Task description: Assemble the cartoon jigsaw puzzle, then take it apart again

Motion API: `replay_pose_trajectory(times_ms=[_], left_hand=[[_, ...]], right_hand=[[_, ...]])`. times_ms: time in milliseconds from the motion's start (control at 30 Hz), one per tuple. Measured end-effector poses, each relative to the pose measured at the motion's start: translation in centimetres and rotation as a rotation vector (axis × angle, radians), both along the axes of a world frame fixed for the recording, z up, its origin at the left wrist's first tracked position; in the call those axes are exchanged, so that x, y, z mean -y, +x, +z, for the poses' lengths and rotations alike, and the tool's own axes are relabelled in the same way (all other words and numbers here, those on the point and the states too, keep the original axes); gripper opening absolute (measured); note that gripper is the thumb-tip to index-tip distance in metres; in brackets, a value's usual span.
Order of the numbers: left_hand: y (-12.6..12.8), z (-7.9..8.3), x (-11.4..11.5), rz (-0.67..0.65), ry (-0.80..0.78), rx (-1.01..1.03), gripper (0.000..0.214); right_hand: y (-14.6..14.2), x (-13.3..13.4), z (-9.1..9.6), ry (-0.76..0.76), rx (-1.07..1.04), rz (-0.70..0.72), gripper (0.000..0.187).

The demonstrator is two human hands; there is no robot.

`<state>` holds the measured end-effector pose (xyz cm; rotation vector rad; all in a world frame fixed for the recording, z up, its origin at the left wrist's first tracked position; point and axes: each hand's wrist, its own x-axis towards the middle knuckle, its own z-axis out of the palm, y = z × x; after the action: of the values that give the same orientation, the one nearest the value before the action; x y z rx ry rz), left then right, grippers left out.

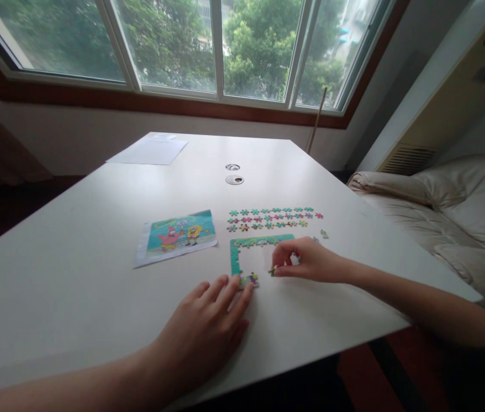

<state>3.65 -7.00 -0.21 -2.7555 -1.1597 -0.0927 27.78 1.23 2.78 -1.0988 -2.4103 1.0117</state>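
Note:
A partly joined jigsaw border (pixel 235 256) lies on the white table, with teal pieces along its top and left side. My left hand (pixel 210 320) rests flat with fingers spread, fingertips touching the border's lower left corner, where some multicoloured pieces (pixel 249 280) sit. Pinched between the thumb and fingers of my right hand (pixel 300 260) is a small jigsaw piece (pixel 272 271), held low at the right of those corner pieces. My right hand hides part of the border's right side. Loose jigsaw pieces (pixel 268 218) stand in three rows beyond the border.
A printed cartoon picture (pixel 177 234) lies left of the border. One stray piece (pixel 324 234) is at the right. Farther back are two round stickers (pixel 234 179) and a paper sheet (pixel 150 151). A beige sofa (pixel 452 200) stands right of the table.

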Motion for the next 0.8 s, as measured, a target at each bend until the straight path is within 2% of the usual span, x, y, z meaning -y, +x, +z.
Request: replay_pose_trajectory(times_ms=[133, 300, 600, 800], left_hand=[[0.0, -0.1, 0.0, -0.004, 0.011, 0.001, 0.04], [0.0, -0.1, 0.2, -0.003, 0.016, 0.0, 0.04], [0.2, -0.1, 0.1, -0.003, 0.026, -0.004, 0.039], [0.2, 0.0, 0.1, -0.003, 0.014, -0.006, 0.04]], right_hand=[[-2.0, 0.3, -0.5, -0.081, -0.016, 0.024, 0.013], [-2.6, 0.0, -0.8, -0.052, -0.015, 0.033, 0.011], [-2.6, -0.1, -1.3, 0.049, 0.034, 0.096, 0.011], [-3.0, 0.1, -1.7, 0.25, 0.085, 0.134, 0.008]])
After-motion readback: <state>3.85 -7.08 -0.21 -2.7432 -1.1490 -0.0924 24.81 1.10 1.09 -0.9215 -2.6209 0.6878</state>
